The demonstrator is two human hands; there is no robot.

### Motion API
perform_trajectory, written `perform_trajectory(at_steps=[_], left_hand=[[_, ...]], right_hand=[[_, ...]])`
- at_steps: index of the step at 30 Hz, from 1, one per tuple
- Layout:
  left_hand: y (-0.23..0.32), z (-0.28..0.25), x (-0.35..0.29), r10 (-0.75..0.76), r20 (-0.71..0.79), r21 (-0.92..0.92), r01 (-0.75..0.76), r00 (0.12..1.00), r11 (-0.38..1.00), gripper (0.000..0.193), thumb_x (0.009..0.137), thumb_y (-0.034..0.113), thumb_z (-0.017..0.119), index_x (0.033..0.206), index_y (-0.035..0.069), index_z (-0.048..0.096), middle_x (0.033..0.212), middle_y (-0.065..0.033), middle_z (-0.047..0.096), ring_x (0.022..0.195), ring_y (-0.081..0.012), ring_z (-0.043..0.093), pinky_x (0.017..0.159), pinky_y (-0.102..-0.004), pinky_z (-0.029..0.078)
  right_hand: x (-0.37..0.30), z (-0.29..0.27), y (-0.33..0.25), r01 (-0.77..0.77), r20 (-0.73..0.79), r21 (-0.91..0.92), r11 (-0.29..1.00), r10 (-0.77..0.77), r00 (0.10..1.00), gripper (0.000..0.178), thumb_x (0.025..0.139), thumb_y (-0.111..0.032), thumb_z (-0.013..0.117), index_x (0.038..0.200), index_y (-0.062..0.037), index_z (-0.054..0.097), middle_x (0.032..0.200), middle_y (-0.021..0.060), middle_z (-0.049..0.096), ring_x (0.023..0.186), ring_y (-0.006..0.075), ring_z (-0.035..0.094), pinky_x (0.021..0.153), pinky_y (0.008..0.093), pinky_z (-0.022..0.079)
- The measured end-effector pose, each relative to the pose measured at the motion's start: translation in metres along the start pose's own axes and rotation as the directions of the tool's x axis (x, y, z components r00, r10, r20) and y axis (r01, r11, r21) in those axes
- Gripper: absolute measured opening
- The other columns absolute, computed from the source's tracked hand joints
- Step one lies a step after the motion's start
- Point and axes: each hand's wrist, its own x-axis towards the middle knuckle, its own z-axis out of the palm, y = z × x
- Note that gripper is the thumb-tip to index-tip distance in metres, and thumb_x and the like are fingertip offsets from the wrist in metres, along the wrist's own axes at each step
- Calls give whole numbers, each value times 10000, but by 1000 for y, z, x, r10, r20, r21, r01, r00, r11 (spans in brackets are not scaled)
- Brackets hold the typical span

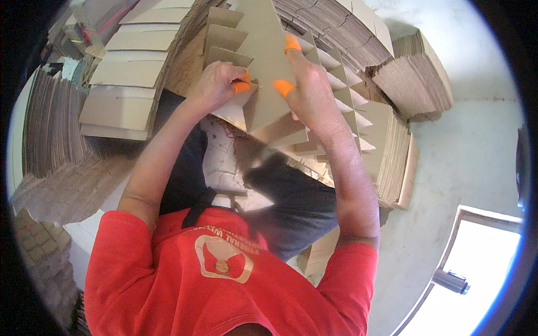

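A cardboard divider grid [260, 67] stands before me, with a broad panel and several slotted strips crossing it. My left hand [221, 87] is closed in a pinch on a cardboard strip [230, 109] at the grid's left side. Orange covers sit on its fingertips. On the right, my right hand [314, 92] lies along the broad panel's right edge. Its thumb and index finger, also capped in orange, are spread apart; its other fingers are mostly hidden. More cross strips [358, 120] stick out to the right of that hand.
Slotted cardboard pieces [126, 70] lie in an overlapping row at the left. Beyond them is a tall cardboard stack [50, 123]. Further stacks stand at the far right, one leaning by the wall [414, 73]. My dark-trousered legs [297, 207] are below the grid. A bright opening [476, 269] is at lower right.
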Motion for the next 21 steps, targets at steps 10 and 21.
perform_trajectory(at_steps=[10,21], left_hand=[[3,-2,-2,-42,18,-9,42,999,999,137,757,116,719,881,59,705,801,-154,639,805,-361,601,746,-440,476],[-1,2,-5,4,5,-11,-4,1000,1000,120,746,137,731,847,80,700,756,-143,617,770,-349,608,714,-440,487]], right_hand=[[-4,16,-8,0,-108,-105,995,-11,994,520,757,75,591,1245,138,424,837,279,644,801,446,652,673,475,529],[-21,36,-3,-22,-96,-92,996,13,995,707,769,70,579,1403,149,277,716,272,623,693,413,658,610,466,528]])
